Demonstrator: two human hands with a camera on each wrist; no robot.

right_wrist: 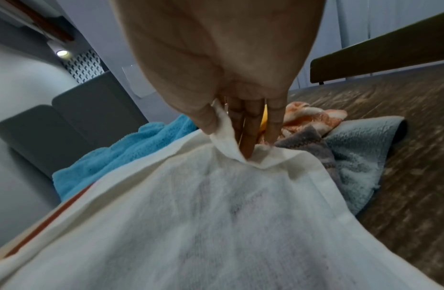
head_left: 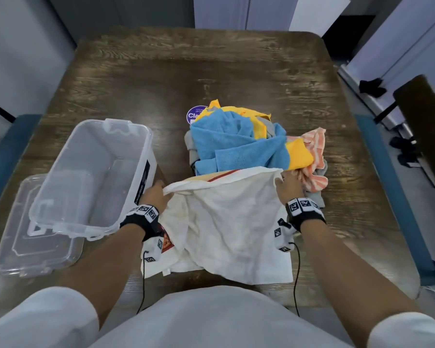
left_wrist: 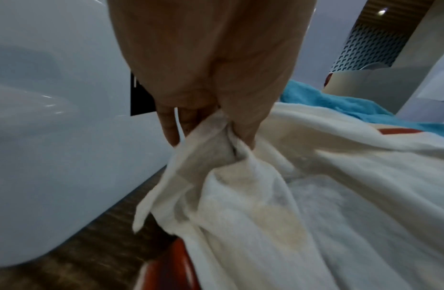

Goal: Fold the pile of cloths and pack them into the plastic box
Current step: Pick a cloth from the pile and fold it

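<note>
White cloth corners between fingertips: left hand, right hand.

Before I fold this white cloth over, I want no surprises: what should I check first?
1. Left hand pinches the white red-striped cloth at its far left: ok.
2. Right hand pinches its far right corner: ok.
3. Cloth lies flat: not ok, bunched near the left hand.
4. Clear plastic box open, empty: ok.
5. Cloth free of the pile of blue, yellow and orange cloths: cannot tell, edges overlap.

purple round sticker | "Cla" (rest covered) | on table
</note>
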